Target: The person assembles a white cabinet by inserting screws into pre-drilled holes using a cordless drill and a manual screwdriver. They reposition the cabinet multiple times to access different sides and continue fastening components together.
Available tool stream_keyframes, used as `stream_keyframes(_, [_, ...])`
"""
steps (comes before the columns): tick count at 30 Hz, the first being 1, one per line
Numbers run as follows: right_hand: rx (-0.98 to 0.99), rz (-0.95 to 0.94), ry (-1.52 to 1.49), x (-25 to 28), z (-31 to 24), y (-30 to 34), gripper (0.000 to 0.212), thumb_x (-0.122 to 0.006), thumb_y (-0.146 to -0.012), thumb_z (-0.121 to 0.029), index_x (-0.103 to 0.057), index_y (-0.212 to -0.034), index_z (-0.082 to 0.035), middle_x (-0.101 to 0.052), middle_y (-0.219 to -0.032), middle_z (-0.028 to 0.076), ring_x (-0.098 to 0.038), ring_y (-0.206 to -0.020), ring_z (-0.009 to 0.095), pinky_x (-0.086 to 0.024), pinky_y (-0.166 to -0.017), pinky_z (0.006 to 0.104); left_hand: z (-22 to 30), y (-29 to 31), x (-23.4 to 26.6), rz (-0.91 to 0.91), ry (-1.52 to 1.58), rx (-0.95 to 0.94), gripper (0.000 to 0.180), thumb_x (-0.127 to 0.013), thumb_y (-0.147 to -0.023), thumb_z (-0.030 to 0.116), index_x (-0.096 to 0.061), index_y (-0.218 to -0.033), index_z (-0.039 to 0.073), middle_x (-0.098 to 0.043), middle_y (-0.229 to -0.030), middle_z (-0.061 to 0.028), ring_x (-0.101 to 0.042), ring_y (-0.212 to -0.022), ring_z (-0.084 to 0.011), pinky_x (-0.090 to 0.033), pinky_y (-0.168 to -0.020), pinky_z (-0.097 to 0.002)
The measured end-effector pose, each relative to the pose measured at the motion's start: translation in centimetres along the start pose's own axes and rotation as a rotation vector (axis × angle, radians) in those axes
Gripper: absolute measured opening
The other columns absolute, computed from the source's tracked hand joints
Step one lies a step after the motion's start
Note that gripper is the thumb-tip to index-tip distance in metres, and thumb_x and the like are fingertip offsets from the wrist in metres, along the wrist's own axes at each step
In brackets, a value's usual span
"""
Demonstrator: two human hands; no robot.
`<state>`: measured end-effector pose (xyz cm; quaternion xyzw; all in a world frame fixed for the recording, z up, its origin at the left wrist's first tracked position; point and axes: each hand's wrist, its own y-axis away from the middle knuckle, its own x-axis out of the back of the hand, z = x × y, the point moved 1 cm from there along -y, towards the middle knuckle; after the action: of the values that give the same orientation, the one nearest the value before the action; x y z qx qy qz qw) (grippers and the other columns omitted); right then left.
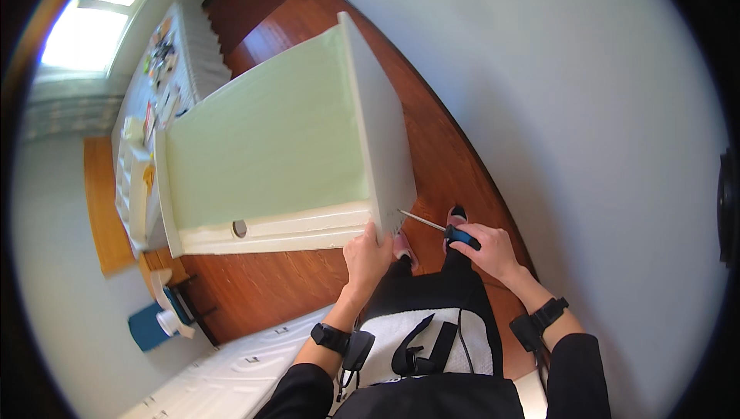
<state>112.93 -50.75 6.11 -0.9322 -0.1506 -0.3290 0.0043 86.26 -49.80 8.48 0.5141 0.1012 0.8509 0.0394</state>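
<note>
In front of me stands a white piece of furniture, like a cabinet, with a pale green panel set inside its raised white edges. A round hole shows in the white strip along its near side. My left hand grips the near right corner of that strip. My right hand is wrapped round the blue and black handle of a screwdriver. The screwdriver's long metal shaft points left, its tip at the cabinet's right side face close to the corner. Small dark marks lie near the tip.
A grey wall runs along my right. Beyond the cabinet, a table with a light cloth carries many small items and a white compartmented tray. White panelled doors lie at lower left. My slippered feet rest on the reddish wood floor.
</note>
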Motion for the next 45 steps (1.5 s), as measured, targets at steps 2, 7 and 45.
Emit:
stream_keyframes(2, [0.059, -0.021, -0.011, 0.5, -0.9, -1.0, 0.036, -0.074, -0.084, -0.038, -0.071, -0.102, -0.007, -0.072, -0.094, 0.015, -0.070, -0.080, 0.033, -0.057, -0.071, 0.0381, -0.6, 1.1, 0.2, 0.021, -0.005, 0.012, 0.029, -0.064, -0.086, 0.024, -0.061, -0.101, -0.001, -0.063, -0.066, -0.0240, -0.063, -0.065, -0.0423, -0.049, -0.058, -0.0498])
stream_keyframes(7, [0.155, -0.184, -0.101, 2.1, -6.0, -3.0, 0.034, -0.076, -0.082, -0.032, -0.070, -0.101, -0.004, -0.071, -0.092, 0.016, -0.070, -0.081, 0.034, -0.056, -0.071, 0.0378, -2.6, 7.3, 2.5, 0.045, -0.020, 0.015, 0.027, -0.065, -0.085, 0.021, -0.060, -0.101, 0.000, -0.061, -0.060, -0.0198, -0.063, -0.058, -0.0392, -0.049, -0.052, -0.0478])
stream_keyframes(45, [1.370, -1.525, 0.374, -20.4, -37.7, 3.3, 0.063, -0.058, -0.089, -0.005, -0.036, -0.148, 0.000, -0.040, -0.152, 0.020, -0.037, -0.141, 0.036, -0.029, -0.116, 0.0424, 8.0, 36.1, -2.3, 1.591, 1.825, 0.966, 0.030, -0.067, -0.093, 0.019, -0.061, -0.115, 0.001, -0.072, -0.083, -0.0056, -0.064, -0.063, -0.0137, -0.051, -0.059, -0.0258])
